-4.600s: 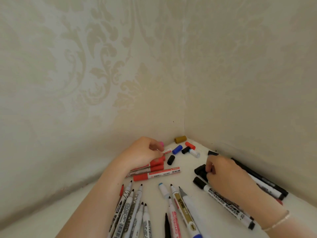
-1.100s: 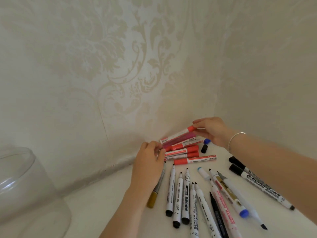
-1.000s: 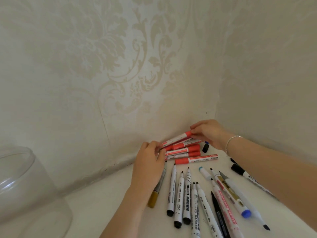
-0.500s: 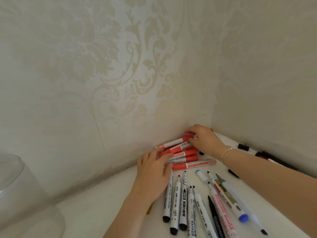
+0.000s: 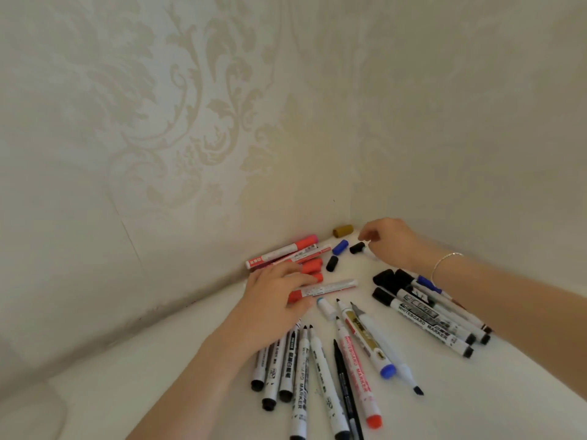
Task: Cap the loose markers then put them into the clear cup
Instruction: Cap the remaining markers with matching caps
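White tabletop (image 5: pixel 133 389) runs into a corner formed by two walls covered in cream damask wallpaper (image 5: pixel 178 128). Nearest the camera, a fan of uncapped markers (image 5: pixel 305 373) lies with tips pointing toward the corner; most have white barrels with black print, one thin marker is black, and one carries red lettering and a red end. Just right of these lies a white marker with a blue end (image 5: pixel 368 338), also uncapped. Further right, a group of black-capped whiteboard markers (image 5: pixel 428 315) lies side by side, partly under the right forearm.

Left hand (image 5: pixel 273 300) rests palm down on the near end of a stack of red-capped markers (image 5: pixel 305 265), fingers spread fairly straight across them; it covers their left ends, and no curl round any one marker is evident. The stack lies against the left wall.

Beyond the stack, loose caps sit near the corner: a black cap (image 5: pixel 332 263), a blue cap (image 5: pixel 340 247), and a gold cap (image 5: pixel 343 230) against the wall. Right hand (image 5: pixel 390 239), bracelet on the wrist, reaches over the black-capped markers with fingers curled down, fingertips pinching a second black cap (image 5: pixel 357 248).

Clear cup: only a faint blurred form at the lower left edge, not identifiable.
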`<state>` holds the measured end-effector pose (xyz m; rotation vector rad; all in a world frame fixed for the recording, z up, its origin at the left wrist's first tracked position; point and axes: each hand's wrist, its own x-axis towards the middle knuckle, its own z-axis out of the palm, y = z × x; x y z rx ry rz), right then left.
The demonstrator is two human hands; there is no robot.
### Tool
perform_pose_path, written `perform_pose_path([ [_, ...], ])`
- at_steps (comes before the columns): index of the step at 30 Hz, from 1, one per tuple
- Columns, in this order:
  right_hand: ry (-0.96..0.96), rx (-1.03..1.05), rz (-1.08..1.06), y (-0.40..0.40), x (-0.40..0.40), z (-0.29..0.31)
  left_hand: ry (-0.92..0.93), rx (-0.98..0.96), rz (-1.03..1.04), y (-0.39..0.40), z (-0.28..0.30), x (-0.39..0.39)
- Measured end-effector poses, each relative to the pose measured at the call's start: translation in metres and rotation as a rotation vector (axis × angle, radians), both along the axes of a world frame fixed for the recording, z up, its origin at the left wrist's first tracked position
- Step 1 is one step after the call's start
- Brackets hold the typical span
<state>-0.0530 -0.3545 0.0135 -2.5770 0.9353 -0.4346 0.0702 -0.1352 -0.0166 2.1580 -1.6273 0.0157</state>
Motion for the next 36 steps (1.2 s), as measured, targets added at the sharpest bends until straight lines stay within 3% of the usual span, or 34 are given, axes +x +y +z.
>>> perform_pose_path([
  [6, 0.031, 0.183, 0.079, 0.022, -0.022, 0.017, 0.123, 0.215, -0.062, -0.030, 0.028, -0.007],
  [10, 0.297, 0.323, 0.262, 0.059, -0.034, 0.020, 0.147, 0.351, -0.058, -0.053, 0.037, -0.001],
  [13, 0.445, 0.263, 0.346, 0.078, -0.034, 0.015, 0.173, 0.320, -0.007, -0.068, 0.040, 0.002],
  [19, 0.537, 0.002, 0.323, 0.090, -0.025, 0.007, 0.135, 0.204, 0.100, -0.102, 0.037, 0.006],
  [22, 0.513, -0.083, 0.253, 0.094, -0.023, 0.004, 0.063, 0.184, 0.144, -0.124, 0.034, 0.010],
  [27, 0.466, 0.005, 0.144, 0.089, -0.023, 0.000, -0.163, 0.187, 0.189, -0.153, 0.030, 0.010],
  [32, 0.250, 0.362, 0.033, 0.069, -0.029, 0.002, -0.322, 0.301, 0.188, -0.169, 0.020, 0.010],
  [36, -0.026, 0.574, -0.091, 0.040, -0.033, 0.009, -0.184, 0.179, 0.206, -0.167, 0.019, 0.011],
])
